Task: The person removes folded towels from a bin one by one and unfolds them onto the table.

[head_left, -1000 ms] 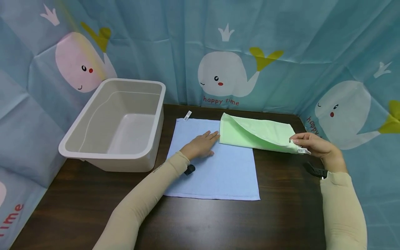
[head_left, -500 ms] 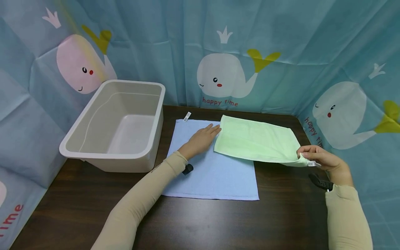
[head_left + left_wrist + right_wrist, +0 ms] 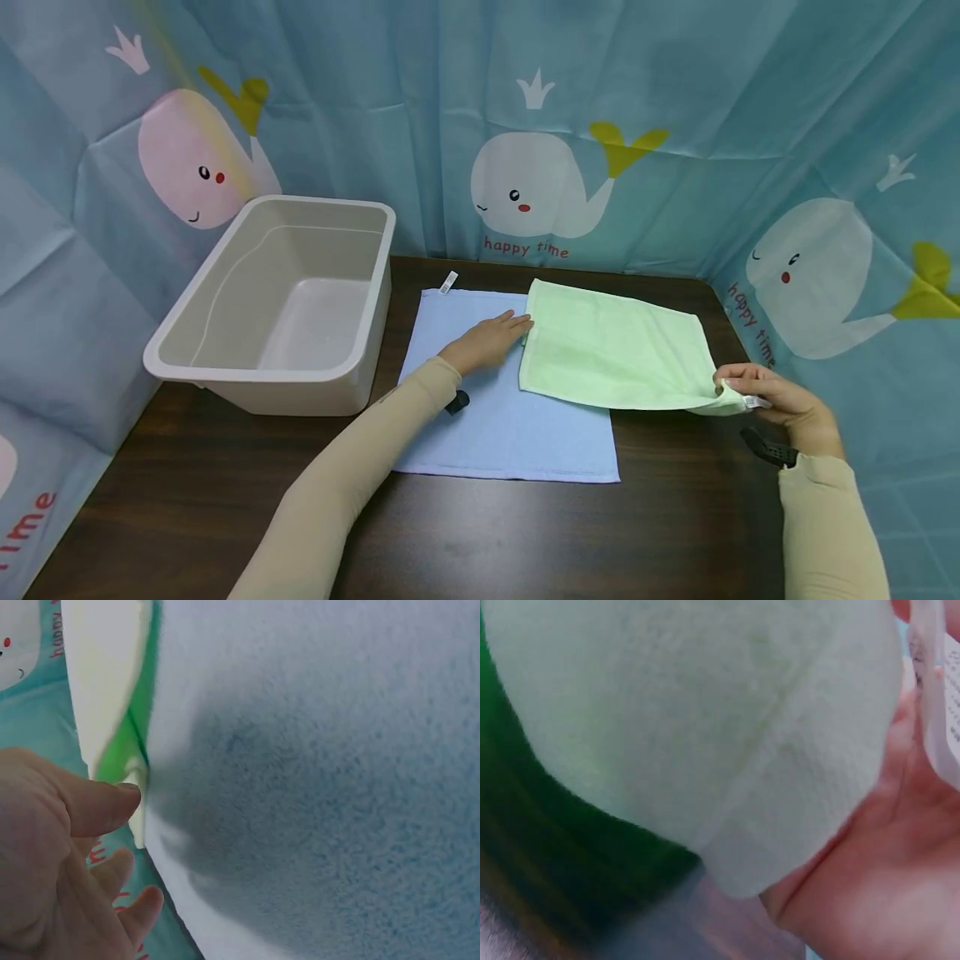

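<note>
A light green towel (image 3: 615,350), folded over on itself, lies partly on a blue towel (image 3: 510,433) on the dark table. My right hand (image 3: 780,400) pinches the green towel's near right corner beside its white tag (image 3: 756,402); that corner is lifted. At the green towel's left edge, my left hand (image 3: 487,340) reaches over the blue towel. In the left wrist view its thumb (image 3: 105,806) presses on the green edge, with the index finger hidden behind and the other fingers loosely bent. Pale green cloth (image 3: 705,712) fills most of the right wrist view.
A grey plastic bin (image 3: 352,367) stands at the left of the table (image 3: 525,542). A blue curtain (image 3: 420,167) with whale prints hangs behind and along both sides. A white tag (image 3: 448,282) sticks out from the blue towel's far left corner.
My right hand has drawn the towel's near edge toward me, so its fold opening has closed and it covers more blue cloth. My left hand has gone from flat on the blue towel to the green edge.
</note>
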The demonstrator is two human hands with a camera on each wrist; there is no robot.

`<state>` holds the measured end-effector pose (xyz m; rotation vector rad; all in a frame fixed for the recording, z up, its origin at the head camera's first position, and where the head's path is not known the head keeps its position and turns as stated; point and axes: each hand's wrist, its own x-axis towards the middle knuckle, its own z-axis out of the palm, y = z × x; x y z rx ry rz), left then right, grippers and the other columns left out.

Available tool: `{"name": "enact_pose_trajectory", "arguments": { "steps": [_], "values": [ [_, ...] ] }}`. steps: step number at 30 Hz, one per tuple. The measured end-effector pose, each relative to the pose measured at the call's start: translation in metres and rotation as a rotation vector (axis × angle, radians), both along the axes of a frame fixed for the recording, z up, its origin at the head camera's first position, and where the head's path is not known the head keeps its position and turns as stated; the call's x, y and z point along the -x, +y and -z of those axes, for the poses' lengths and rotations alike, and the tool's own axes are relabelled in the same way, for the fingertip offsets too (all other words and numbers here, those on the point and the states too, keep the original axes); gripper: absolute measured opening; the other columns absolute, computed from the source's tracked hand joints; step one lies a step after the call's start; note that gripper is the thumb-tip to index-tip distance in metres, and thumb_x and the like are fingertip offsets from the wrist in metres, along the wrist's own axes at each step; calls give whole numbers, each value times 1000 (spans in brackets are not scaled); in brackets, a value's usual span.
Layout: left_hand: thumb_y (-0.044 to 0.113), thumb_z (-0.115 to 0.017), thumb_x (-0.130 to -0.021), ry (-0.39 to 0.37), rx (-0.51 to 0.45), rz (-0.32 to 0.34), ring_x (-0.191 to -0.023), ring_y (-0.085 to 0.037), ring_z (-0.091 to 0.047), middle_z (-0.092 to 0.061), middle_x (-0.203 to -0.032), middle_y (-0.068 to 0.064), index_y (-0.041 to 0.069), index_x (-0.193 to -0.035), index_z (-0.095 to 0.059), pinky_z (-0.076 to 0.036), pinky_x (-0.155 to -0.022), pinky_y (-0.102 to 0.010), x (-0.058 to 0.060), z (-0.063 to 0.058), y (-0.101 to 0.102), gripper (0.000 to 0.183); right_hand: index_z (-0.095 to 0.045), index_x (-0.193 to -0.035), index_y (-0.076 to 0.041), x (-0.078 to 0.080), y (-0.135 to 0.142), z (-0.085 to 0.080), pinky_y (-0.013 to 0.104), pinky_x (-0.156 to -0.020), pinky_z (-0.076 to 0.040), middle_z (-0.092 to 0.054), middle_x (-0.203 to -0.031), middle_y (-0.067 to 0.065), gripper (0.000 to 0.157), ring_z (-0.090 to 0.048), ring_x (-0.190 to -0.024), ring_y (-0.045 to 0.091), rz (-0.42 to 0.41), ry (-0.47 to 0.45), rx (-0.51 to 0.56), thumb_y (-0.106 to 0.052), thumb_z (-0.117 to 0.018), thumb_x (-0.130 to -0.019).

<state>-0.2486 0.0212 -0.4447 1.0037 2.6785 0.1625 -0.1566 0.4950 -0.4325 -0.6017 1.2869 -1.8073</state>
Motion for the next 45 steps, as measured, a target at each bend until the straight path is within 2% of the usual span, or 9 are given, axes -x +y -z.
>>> {"name": "enact_pose_trajectory", "arguments": {
  "steps": [10,17,23,29,32,35,38,41,45],
  "values": [
    [1,-38,-95,-116,41,-42,-150,-20,-12,-16,-160,7,20,-152,-17,-19,-121,-39,8,12,0,65,-60,-117,-5,-1,-1,23,17,-71,-53,-71,-98,-7,50,-66,-86,0,36,-27,-250,7,-15,-98],
    [3,-37,-95,-89,64,-34,-150,-21,-12,-10,-161,9,23,-152,-17,-24,-119,-46,10,12,3,63,-62,-111,-5,-6,-2,24,15,-67,-52,-71,-88,-12,45,-64,-80,-3,82,16,-338,6,-21,-98],
    [8,-35,-96,-90,106,-38,-150,-21,-12,-12,-161,11,24,-152,-18,-25,-119,-46,13,11,6,61,-64,-110,-10,-9,7,21,15,-70,-49,-67,-93,-16,44,-60,-83,-5,67,83,-402,4,-24,-98],
    [9,-34,-97,-92,120,-34,-150,-21,-12,-11,-161,11,25,-152,-18,-25,-119,-45,14,12,5,59,-66,-108,-6,-5,3,14,17,-69,-48,-62,-83,-21,34,-55,-76,-7,7,87,-670,-5,-33,-99],
    [9,-35,-98,-97,115,-38,-150,-21,-11,-11,-161,11,25,-152,-18,-24,-119,-45,14,12,5,59,-65,-111,1,1,-7,9,17,-74,-49,-64,-88,-20,30,-57,-82,-7,-11,114,-837,-12,-41,-99],
    [8,-35,-98,-96,107,-38,-150,-21,-11,-10,-161,11,25,-152,-18,-23,-120,-45,14,12,5,60,-64,-113,4,7,-14,3,23,-75,-53,-69,-93,-12,34,-62,-82,1,68,124,-994,-21,-49,-97],
    [9,-35,-98,-94,101,-34,-150,-21,-11,-10,-161,11,25,-152,-17,-23,-120,-46,13,13,5,60,-62,-118,4,13,-16,-3,30,-75,-56,-72,-92,-7,42,-67,-80,8,237,113,-1084,-30,-54,-95],
    [9,-34,-98,-101,97,-38,-150,-21,-10,-10,-161,10,24,-152,-17,-22,-120,-46,12,12,4,59,-53,-128,6,23,-13,-7,30,-81,-56,-72,-95,-12,50,-69,-87,7,422,129,-1066,-32,-54,-96],
    [9,-34,-99,-106,97,-39,-150,-22,-10,-11,-161,10,24,-152,-17,-22,-120,-45,11,10,3,58,-39,-138,9,40,-9,-7,27,-86,-55,-69,-98,-22,56,-67,-95,0,564,167,-957,-28,-51,-97]
  ]
}}
